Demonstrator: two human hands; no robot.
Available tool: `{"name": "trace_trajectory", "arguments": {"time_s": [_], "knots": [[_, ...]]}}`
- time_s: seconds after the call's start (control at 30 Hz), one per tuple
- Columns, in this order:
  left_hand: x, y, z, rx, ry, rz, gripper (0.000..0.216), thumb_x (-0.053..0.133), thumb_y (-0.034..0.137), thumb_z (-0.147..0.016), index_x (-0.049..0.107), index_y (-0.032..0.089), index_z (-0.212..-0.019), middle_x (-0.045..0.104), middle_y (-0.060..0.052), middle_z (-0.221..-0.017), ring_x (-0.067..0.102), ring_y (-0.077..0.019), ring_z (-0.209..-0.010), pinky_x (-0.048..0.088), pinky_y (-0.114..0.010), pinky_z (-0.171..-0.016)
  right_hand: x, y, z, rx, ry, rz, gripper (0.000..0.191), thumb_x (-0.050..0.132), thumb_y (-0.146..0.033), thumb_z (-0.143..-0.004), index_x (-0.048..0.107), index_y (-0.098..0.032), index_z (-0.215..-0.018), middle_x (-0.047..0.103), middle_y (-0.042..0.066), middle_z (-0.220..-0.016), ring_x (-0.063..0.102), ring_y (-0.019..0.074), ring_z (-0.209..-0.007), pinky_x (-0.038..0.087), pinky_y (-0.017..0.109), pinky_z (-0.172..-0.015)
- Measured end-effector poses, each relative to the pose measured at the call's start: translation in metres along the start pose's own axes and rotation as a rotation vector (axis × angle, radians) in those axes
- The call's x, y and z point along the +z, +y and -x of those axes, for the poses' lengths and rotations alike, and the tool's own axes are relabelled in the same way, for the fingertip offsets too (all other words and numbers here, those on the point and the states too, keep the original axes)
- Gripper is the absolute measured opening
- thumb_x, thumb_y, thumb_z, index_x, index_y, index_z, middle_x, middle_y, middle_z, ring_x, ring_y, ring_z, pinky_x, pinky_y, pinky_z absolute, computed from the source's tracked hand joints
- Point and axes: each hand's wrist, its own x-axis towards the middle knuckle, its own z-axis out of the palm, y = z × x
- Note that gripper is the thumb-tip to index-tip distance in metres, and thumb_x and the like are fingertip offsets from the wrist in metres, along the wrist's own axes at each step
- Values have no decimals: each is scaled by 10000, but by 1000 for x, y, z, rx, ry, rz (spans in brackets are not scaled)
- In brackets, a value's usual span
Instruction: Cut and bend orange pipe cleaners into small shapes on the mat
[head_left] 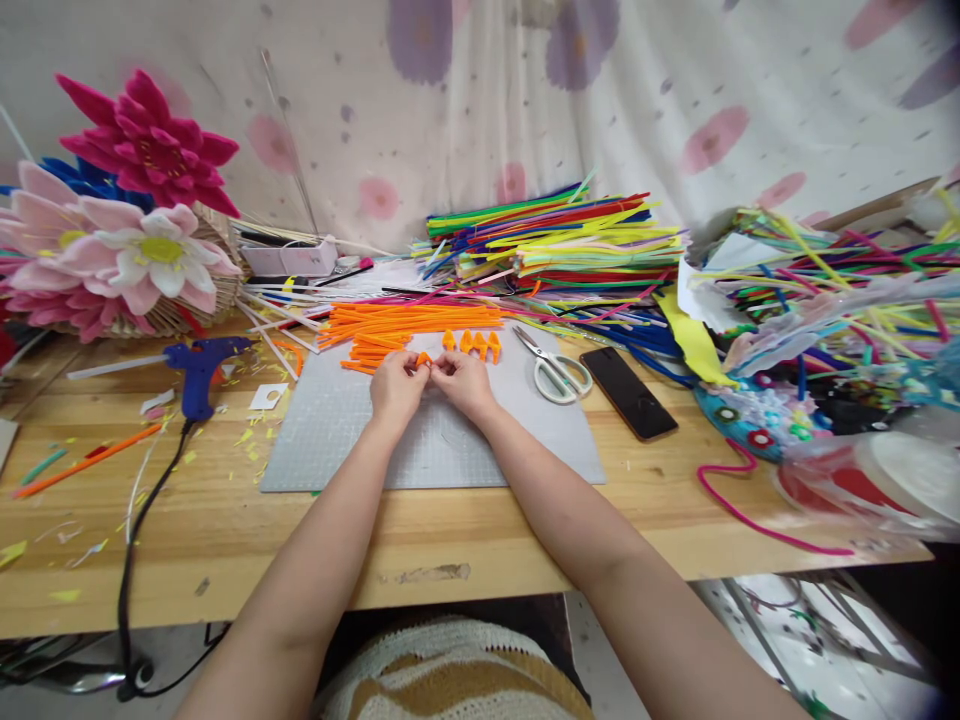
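Note:
My left hand (pixel 397 385) and my right hand (pixel 463 380) meet over a grey cutting mat (pixel 450 450), fingers pinched together on a small orange pipe-cleaner piece (pixel 424 359). Just beyond them lie several bent orange pieces (pixel 472 343) in a row. A pile of straight orange pipe cleaners (pixel 405 325) lies at the mat's far left corner.
White-handled scissors (pixel 555 372) and a black phone (pixel 628 393) lie right of the hands. A blue glue gun (pixel 199 370) with its cord sits to the left. Pink fabric flowers (pixel 127 240) stand far left. Stacks of coloured pipe cleaners (pixel 562 240) fill the back and right.

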Motion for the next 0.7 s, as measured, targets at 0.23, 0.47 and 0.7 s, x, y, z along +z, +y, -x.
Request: {"name": "trace_trajectory", "arguments": {"time_s": [0.23, 0.47, 0.7], "knots": [[2, 0, -2, -130, -77, 419, 105, 574, 264, -651, 601, 168, -682, 566, 18, -632, 494, -102, -558, 428, -243, -583, -2, 2, -4, 30, -59, -215, 141, 539, -292, -707, 582, -159, -689, 586, -3, -654, 490, 90, -586, 372, 218, -590], [-15, 2, -6, -346, -261, 825, 280, 684, 330, -538, 630, 145, -741, 536, 21, -610, 452, -70, -498, 393, -194, -429, -12, 0, -5, 4, -314, -469, 248, 561, -399, -714, 580, -151, -722, 547, -22, -676, 458, 80, -629, 362, 206, -615], [-14, -3, -14, -195, -232, 666, 312, 693, 429, -566, 592, 135, -591, 462, 37, -495, 404, -66, -436, 359, -195, -380, -14, -2, -2, 15, -396, -560, 261, 607, -408, -683, 589, -153, -740, 484, -47, -626, 402, 64, -578, 332, 198, -575]]}}
